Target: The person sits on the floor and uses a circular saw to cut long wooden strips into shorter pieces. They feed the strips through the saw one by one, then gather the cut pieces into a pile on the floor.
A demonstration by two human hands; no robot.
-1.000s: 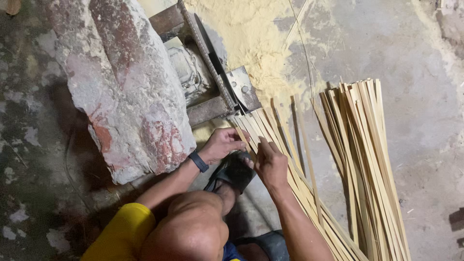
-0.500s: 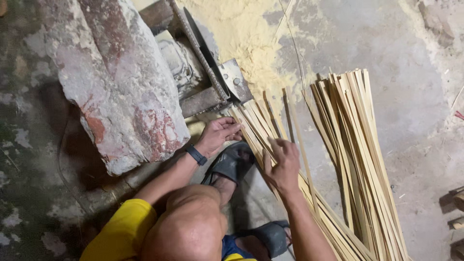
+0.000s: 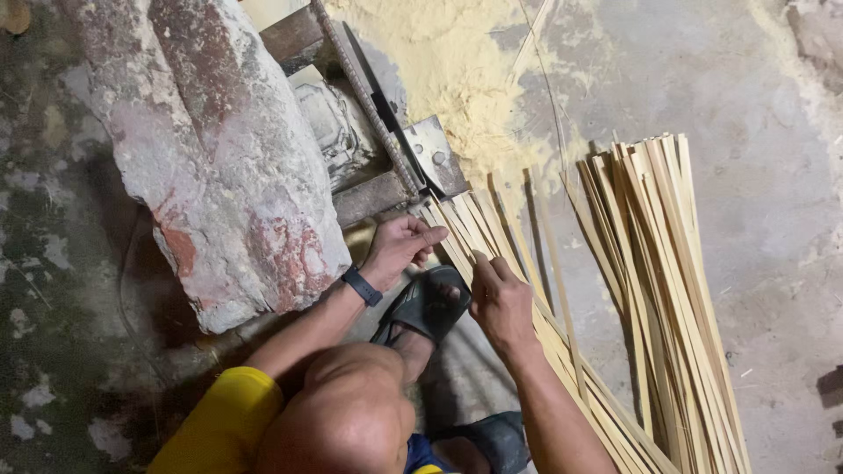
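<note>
Beside the metal cutter (image 3: 421, 162), left hand (image 3: 399, 248) and right hand (image 3: 500, 303) both grip bamboo strips (image 3: 492, 237) (second strip pile (image 3: 663, 290) lies apart).

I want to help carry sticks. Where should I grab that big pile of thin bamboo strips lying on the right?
Probably around the middle of the bamboo strip pile, coming from its open right side with both hands. The strips are long, thin and loose, fanned at the top end, so holding one end would likely let them droop and slide apart. The person's left hand and right hand are busy with other strips.
</note>
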